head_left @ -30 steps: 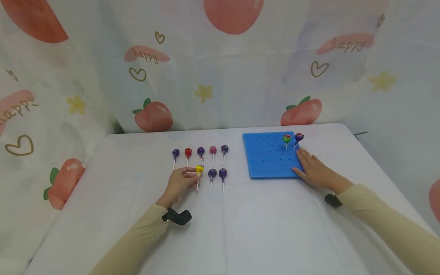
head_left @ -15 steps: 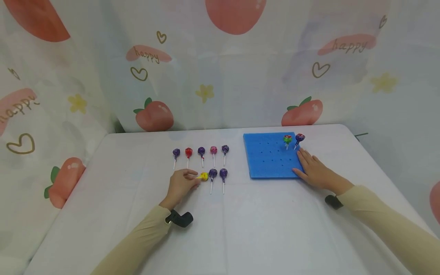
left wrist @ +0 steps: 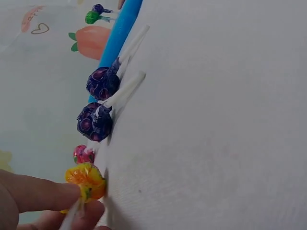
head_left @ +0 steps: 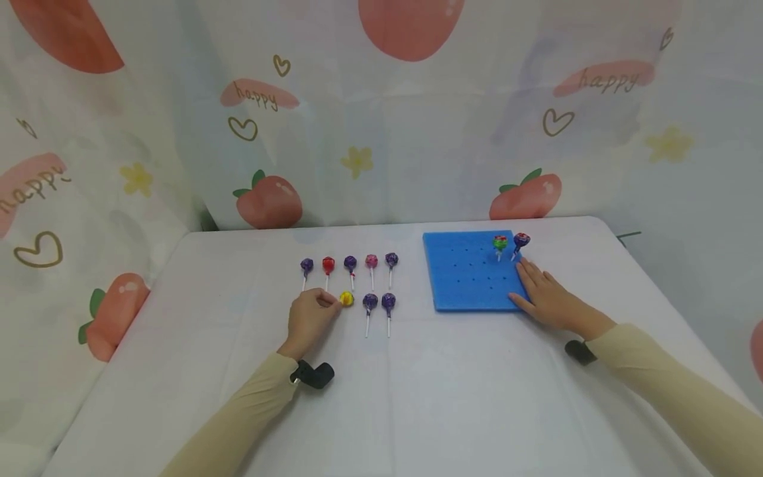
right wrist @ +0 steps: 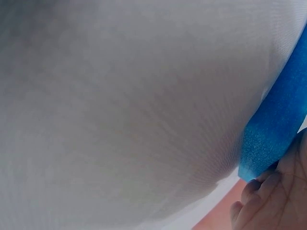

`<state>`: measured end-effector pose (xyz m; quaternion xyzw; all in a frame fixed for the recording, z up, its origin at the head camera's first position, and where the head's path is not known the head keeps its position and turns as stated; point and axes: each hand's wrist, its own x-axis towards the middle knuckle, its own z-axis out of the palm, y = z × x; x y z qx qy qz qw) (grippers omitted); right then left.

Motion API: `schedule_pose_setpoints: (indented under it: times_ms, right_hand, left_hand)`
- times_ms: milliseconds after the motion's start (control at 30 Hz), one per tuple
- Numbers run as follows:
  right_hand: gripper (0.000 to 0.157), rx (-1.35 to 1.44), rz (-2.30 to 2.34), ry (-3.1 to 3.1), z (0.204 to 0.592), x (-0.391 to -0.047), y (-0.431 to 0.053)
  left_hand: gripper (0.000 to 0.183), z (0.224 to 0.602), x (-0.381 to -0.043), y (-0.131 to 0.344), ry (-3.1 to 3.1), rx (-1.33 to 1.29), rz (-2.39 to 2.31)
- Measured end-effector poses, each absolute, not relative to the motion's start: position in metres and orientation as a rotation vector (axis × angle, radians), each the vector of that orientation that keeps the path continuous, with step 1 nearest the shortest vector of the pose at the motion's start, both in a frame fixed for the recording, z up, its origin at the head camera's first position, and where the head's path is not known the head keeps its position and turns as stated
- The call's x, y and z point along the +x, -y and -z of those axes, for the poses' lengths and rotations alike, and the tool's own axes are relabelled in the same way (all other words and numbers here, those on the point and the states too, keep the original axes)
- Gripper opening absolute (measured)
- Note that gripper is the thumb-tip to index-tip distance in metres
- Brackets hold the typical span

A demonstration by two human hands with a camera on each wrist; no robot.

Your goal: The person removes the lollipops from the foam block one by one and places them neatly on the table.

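My left hand (head_left: 310, 319) pinches a yellow-wrapped lollipop (left wrist: 86, 181) just under its candy head, low over the table. In the left wrist view its white stick points back toward the palm. To its right lie two purple lollipops (head_left: 370, 303), sticks toward me. A row of several more lies behind, among them a red lollipop (head_left: 328, 265) and a pink lollipop (head_left: 371, 261). My right hand (head_left: 551, 298) rests with straight fingers along the right edge of a blue foam board (head_left: 444, 271) with small holes. A green lollipop (head_left: 499, 243) and a purple-red lollipop (head_left: 521, 240) stand in its far right corner.
The white-covered table (head_left: 453, 397) ends at a patterned cloth backdrop (head_left: 417, 152) behind, with more cloth along the left and right sides. A dark wrist camera (head_left: 312, 375) sits on the left wrist.
The yellow lollipop, upright one second ago, tilted over with its head to the right; its head has since shifted slightly left, the stick now hidden in the head view. My right hand stays put.
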<state>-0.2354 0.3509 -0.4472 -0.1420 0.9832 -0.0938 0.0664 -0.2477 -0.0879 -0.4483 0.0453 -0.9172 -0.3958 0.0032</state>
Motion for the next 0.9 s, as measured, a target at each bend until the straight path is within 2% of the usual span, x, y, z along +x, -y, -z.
schedule_pose_setpoints:
  times_ms: [167, 500, 900]
  right_hand:
    - [0.081, -0.426, 0.279, -2.97, 0.447, -0.235, -0.35]
    - [0.081, -0.415, 0.281, -2.965, 0.445, -0.234, -0.349]
    - [0.081, -0.422, 0.287, -2.968, 0.448, -0.234, -0.349]
  left_hand:
    - [0.01, 0.442, -0.248, 0.084, 3.037, 0.089, 1.04]
    - [0.017, 0.448, -0.253, 0.077, 2.991, 0.1, 1.373]
    - [0.019, 0.45, -0.251, 0.077, 3.054, 0.148, 1.347]
